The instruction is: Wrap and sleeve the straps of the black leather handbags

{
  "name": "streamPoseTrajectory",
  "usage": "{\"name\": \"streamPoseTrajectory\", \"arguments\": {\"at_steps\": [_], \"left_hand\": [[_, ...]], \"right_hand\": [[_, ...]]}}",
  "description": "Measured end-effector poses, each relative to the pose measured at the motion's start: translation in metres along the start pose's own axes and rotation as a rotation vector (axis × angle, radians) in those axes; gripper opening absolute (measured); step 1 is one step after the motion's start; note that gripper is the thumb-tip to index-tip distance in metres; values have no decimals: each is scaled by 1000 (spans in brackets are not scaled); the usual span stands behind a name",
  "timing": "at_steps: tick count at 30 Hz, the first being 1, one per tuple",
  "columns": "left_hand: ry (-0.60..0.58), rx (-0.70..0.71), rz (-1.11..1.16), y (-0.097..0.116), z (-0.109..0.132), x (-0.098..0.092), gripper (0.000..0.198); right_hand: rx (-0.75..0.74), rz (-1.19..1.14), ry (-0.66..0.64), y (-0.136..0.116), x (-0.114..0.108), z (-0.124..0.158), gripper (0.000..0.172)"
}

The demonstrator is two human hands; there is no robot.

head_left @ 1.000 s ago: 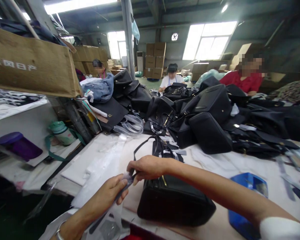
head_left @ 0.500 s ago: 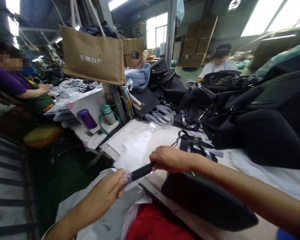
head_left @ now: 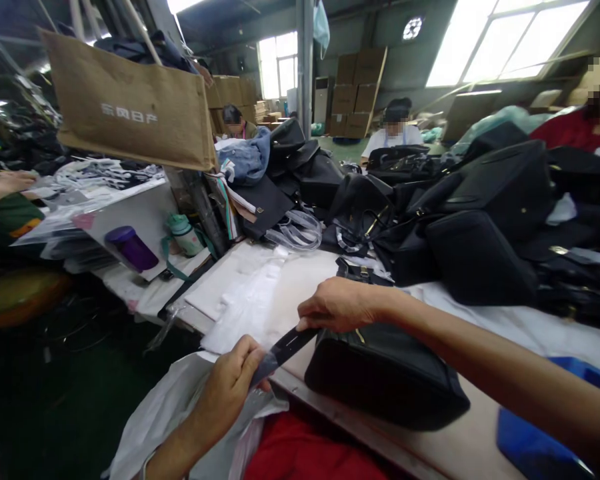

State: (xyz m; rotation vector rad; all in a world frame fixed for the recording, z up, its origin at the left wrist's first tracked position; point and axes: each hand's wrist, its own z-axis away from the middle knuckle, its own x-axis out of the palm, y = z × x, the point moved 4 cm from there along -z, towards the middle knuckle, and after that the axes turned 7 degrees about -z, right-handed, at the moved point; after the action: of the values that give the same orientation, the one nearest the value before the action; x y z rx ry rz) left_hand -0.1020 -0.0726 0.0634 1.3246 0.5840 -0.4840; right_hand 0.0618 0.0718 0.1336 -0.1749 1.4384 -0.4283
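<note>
Writing first: the only text I can spot is on the tan jute bag (head_left: 130, 113) hanging up top left, four white Chinese characters that look like 东风日产, though it's a bit soft so don't quote me. No brand or label is readable on any of the black stuff. Now the hands: the left hand (head_left: 235, 380) is closed in a pinch around the loose end of a black strap (head_left: 286, 347), which looks to have a bit of clear film around it right there, and the right hand (head_left: 337, 303) is curled down over the same strap, fingers closed on it right where it meets the black handbag (head_left: 385, 373). That handbag sits at the near edge of the table (head_left: 450, 450), directly under the right forearm, with the strap stretched between the two hands. Behind it there's a big pile of black bags (head_left: 480, 220), and over on the left shelf a purple cup (head_left: 130, 245) next to a green bottle (head_left: 184, 233). Compared with half a second back, both hands have kept their grip on the strap and barely shifted, but the view has swung right: the co-worker in purple is mostly out of frame, only a forearm (head_left: 7, 181) showing, and a blue bin (head_left: 545, 440) is back in the bottom right corner.
</note>
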Motion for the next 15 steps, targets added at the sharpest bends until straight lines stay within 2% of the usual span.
{"name": "streamPoseTrajectory", "arguments": {"at_steps": [4, 9, 12, 15], "left_hand": [[35, 58, -18, 15, -8, 0, 27], [50, 107, 46, 28, -23, 6, 28], [56, 80, 23, 21, -30, 3, 28], [86, 38, -47, 7, -33, -4, 29]], "right_hand": [[22, 104, 47, -13, -7, -9, 44], [7, 102, 100, -24, 9, -31, 37], [18, -3, 95, -8, 15, -30, 47], [53, -122, 24, 19, 14, -20, 51]]}}
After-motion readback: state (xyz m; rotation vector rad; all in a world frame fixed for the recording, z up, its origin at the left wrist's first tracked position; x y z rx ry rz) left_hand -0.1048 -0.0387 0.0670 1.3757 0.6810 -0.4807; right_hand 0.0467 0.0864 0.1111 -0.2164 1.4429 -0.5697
